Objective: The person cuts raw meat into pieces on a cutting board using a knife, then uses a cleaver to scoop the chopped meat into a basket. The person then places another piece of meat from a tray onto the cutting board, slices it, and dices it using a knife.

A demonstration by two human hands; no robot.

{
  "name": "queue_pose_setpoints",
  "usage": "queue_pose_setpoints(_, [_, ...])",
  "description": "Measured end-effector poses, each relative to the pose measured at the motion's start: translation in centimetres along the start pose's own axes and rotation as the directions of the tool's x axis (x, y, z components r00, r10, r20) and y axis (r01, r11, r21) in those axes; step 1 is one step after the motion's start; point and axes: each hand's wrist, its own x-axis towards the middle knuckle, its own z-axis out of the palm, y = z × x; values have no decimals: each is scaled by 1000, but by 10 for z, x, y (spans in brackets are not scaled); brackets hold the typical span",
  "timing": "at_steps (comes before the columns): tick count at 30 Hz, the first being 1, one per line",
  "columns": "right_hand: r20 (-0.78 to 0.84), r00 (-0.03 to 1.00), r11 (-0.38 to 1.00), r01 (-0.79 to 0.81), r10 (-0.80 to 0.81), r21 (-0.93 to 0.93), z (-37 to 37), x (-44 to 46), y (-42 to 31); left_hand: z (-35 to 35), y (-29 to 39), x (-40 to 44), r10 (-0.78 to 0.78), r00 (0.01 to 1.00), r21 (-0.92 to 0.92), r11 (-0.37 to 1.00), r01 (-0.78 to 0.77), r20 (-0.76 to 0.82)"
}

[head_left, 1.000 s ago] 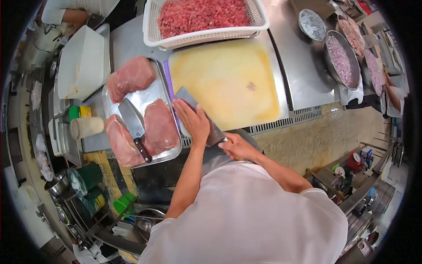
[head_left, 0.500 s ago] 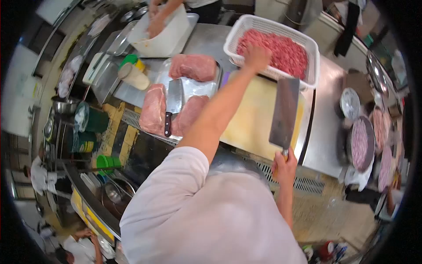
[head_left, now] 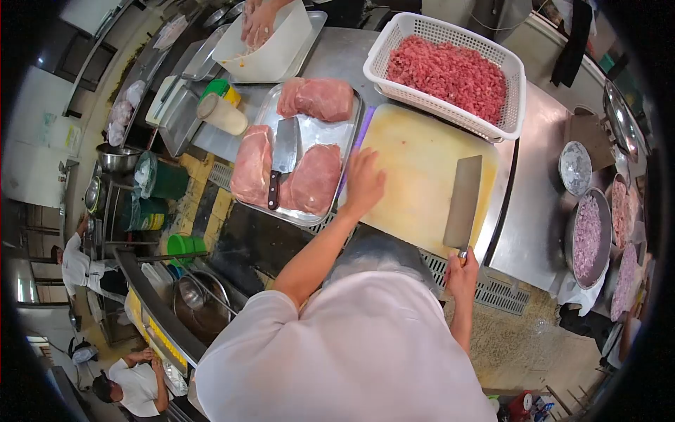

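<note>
One cleaver [head_left: 463, 200], gripped by its handle in the closed right hand [head_left: 461, 273], spans the cutting board's [head_left: 422, 151] right part; the left hand [head_left: 365, 181], loosely spread, is at its left. Farther left, a tray [head_left: 328, 131] holds three meat pieces [head_left: 314, 180].

Three slabs of meat [head_left: 315, 179] and one black-handled knife [head_left: 285, 149] lie on one tray [head_left: 322, 132], left of the single cutting board [head_left: 415, 169]. One cleaver [head_left: 463, 204] is over that board; one white basket [head_left: 437, 112] stands beyond it.
</note>
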Motion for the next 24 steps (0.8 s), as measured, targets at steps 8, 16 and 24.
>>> queue_pose_setpoints(8, [-4, 997, 994, 73, -74, -81, 12, 28, -24, -43, -80, -2, -50, 996, 28, 998, 53, -75])
queue_pose_setpoints(16, [-39, 999, 996, 29, -32, -89, 23, 21, -40, -73, -137, 72, -91, 961, 116, 985, 125, -262])
queue_pose_setpoints(24, [-133, 987, 986, 66, -86, -150, 41, 7, -46, -92, -233, 176, -471, 844, 244, 813, 528, -257])
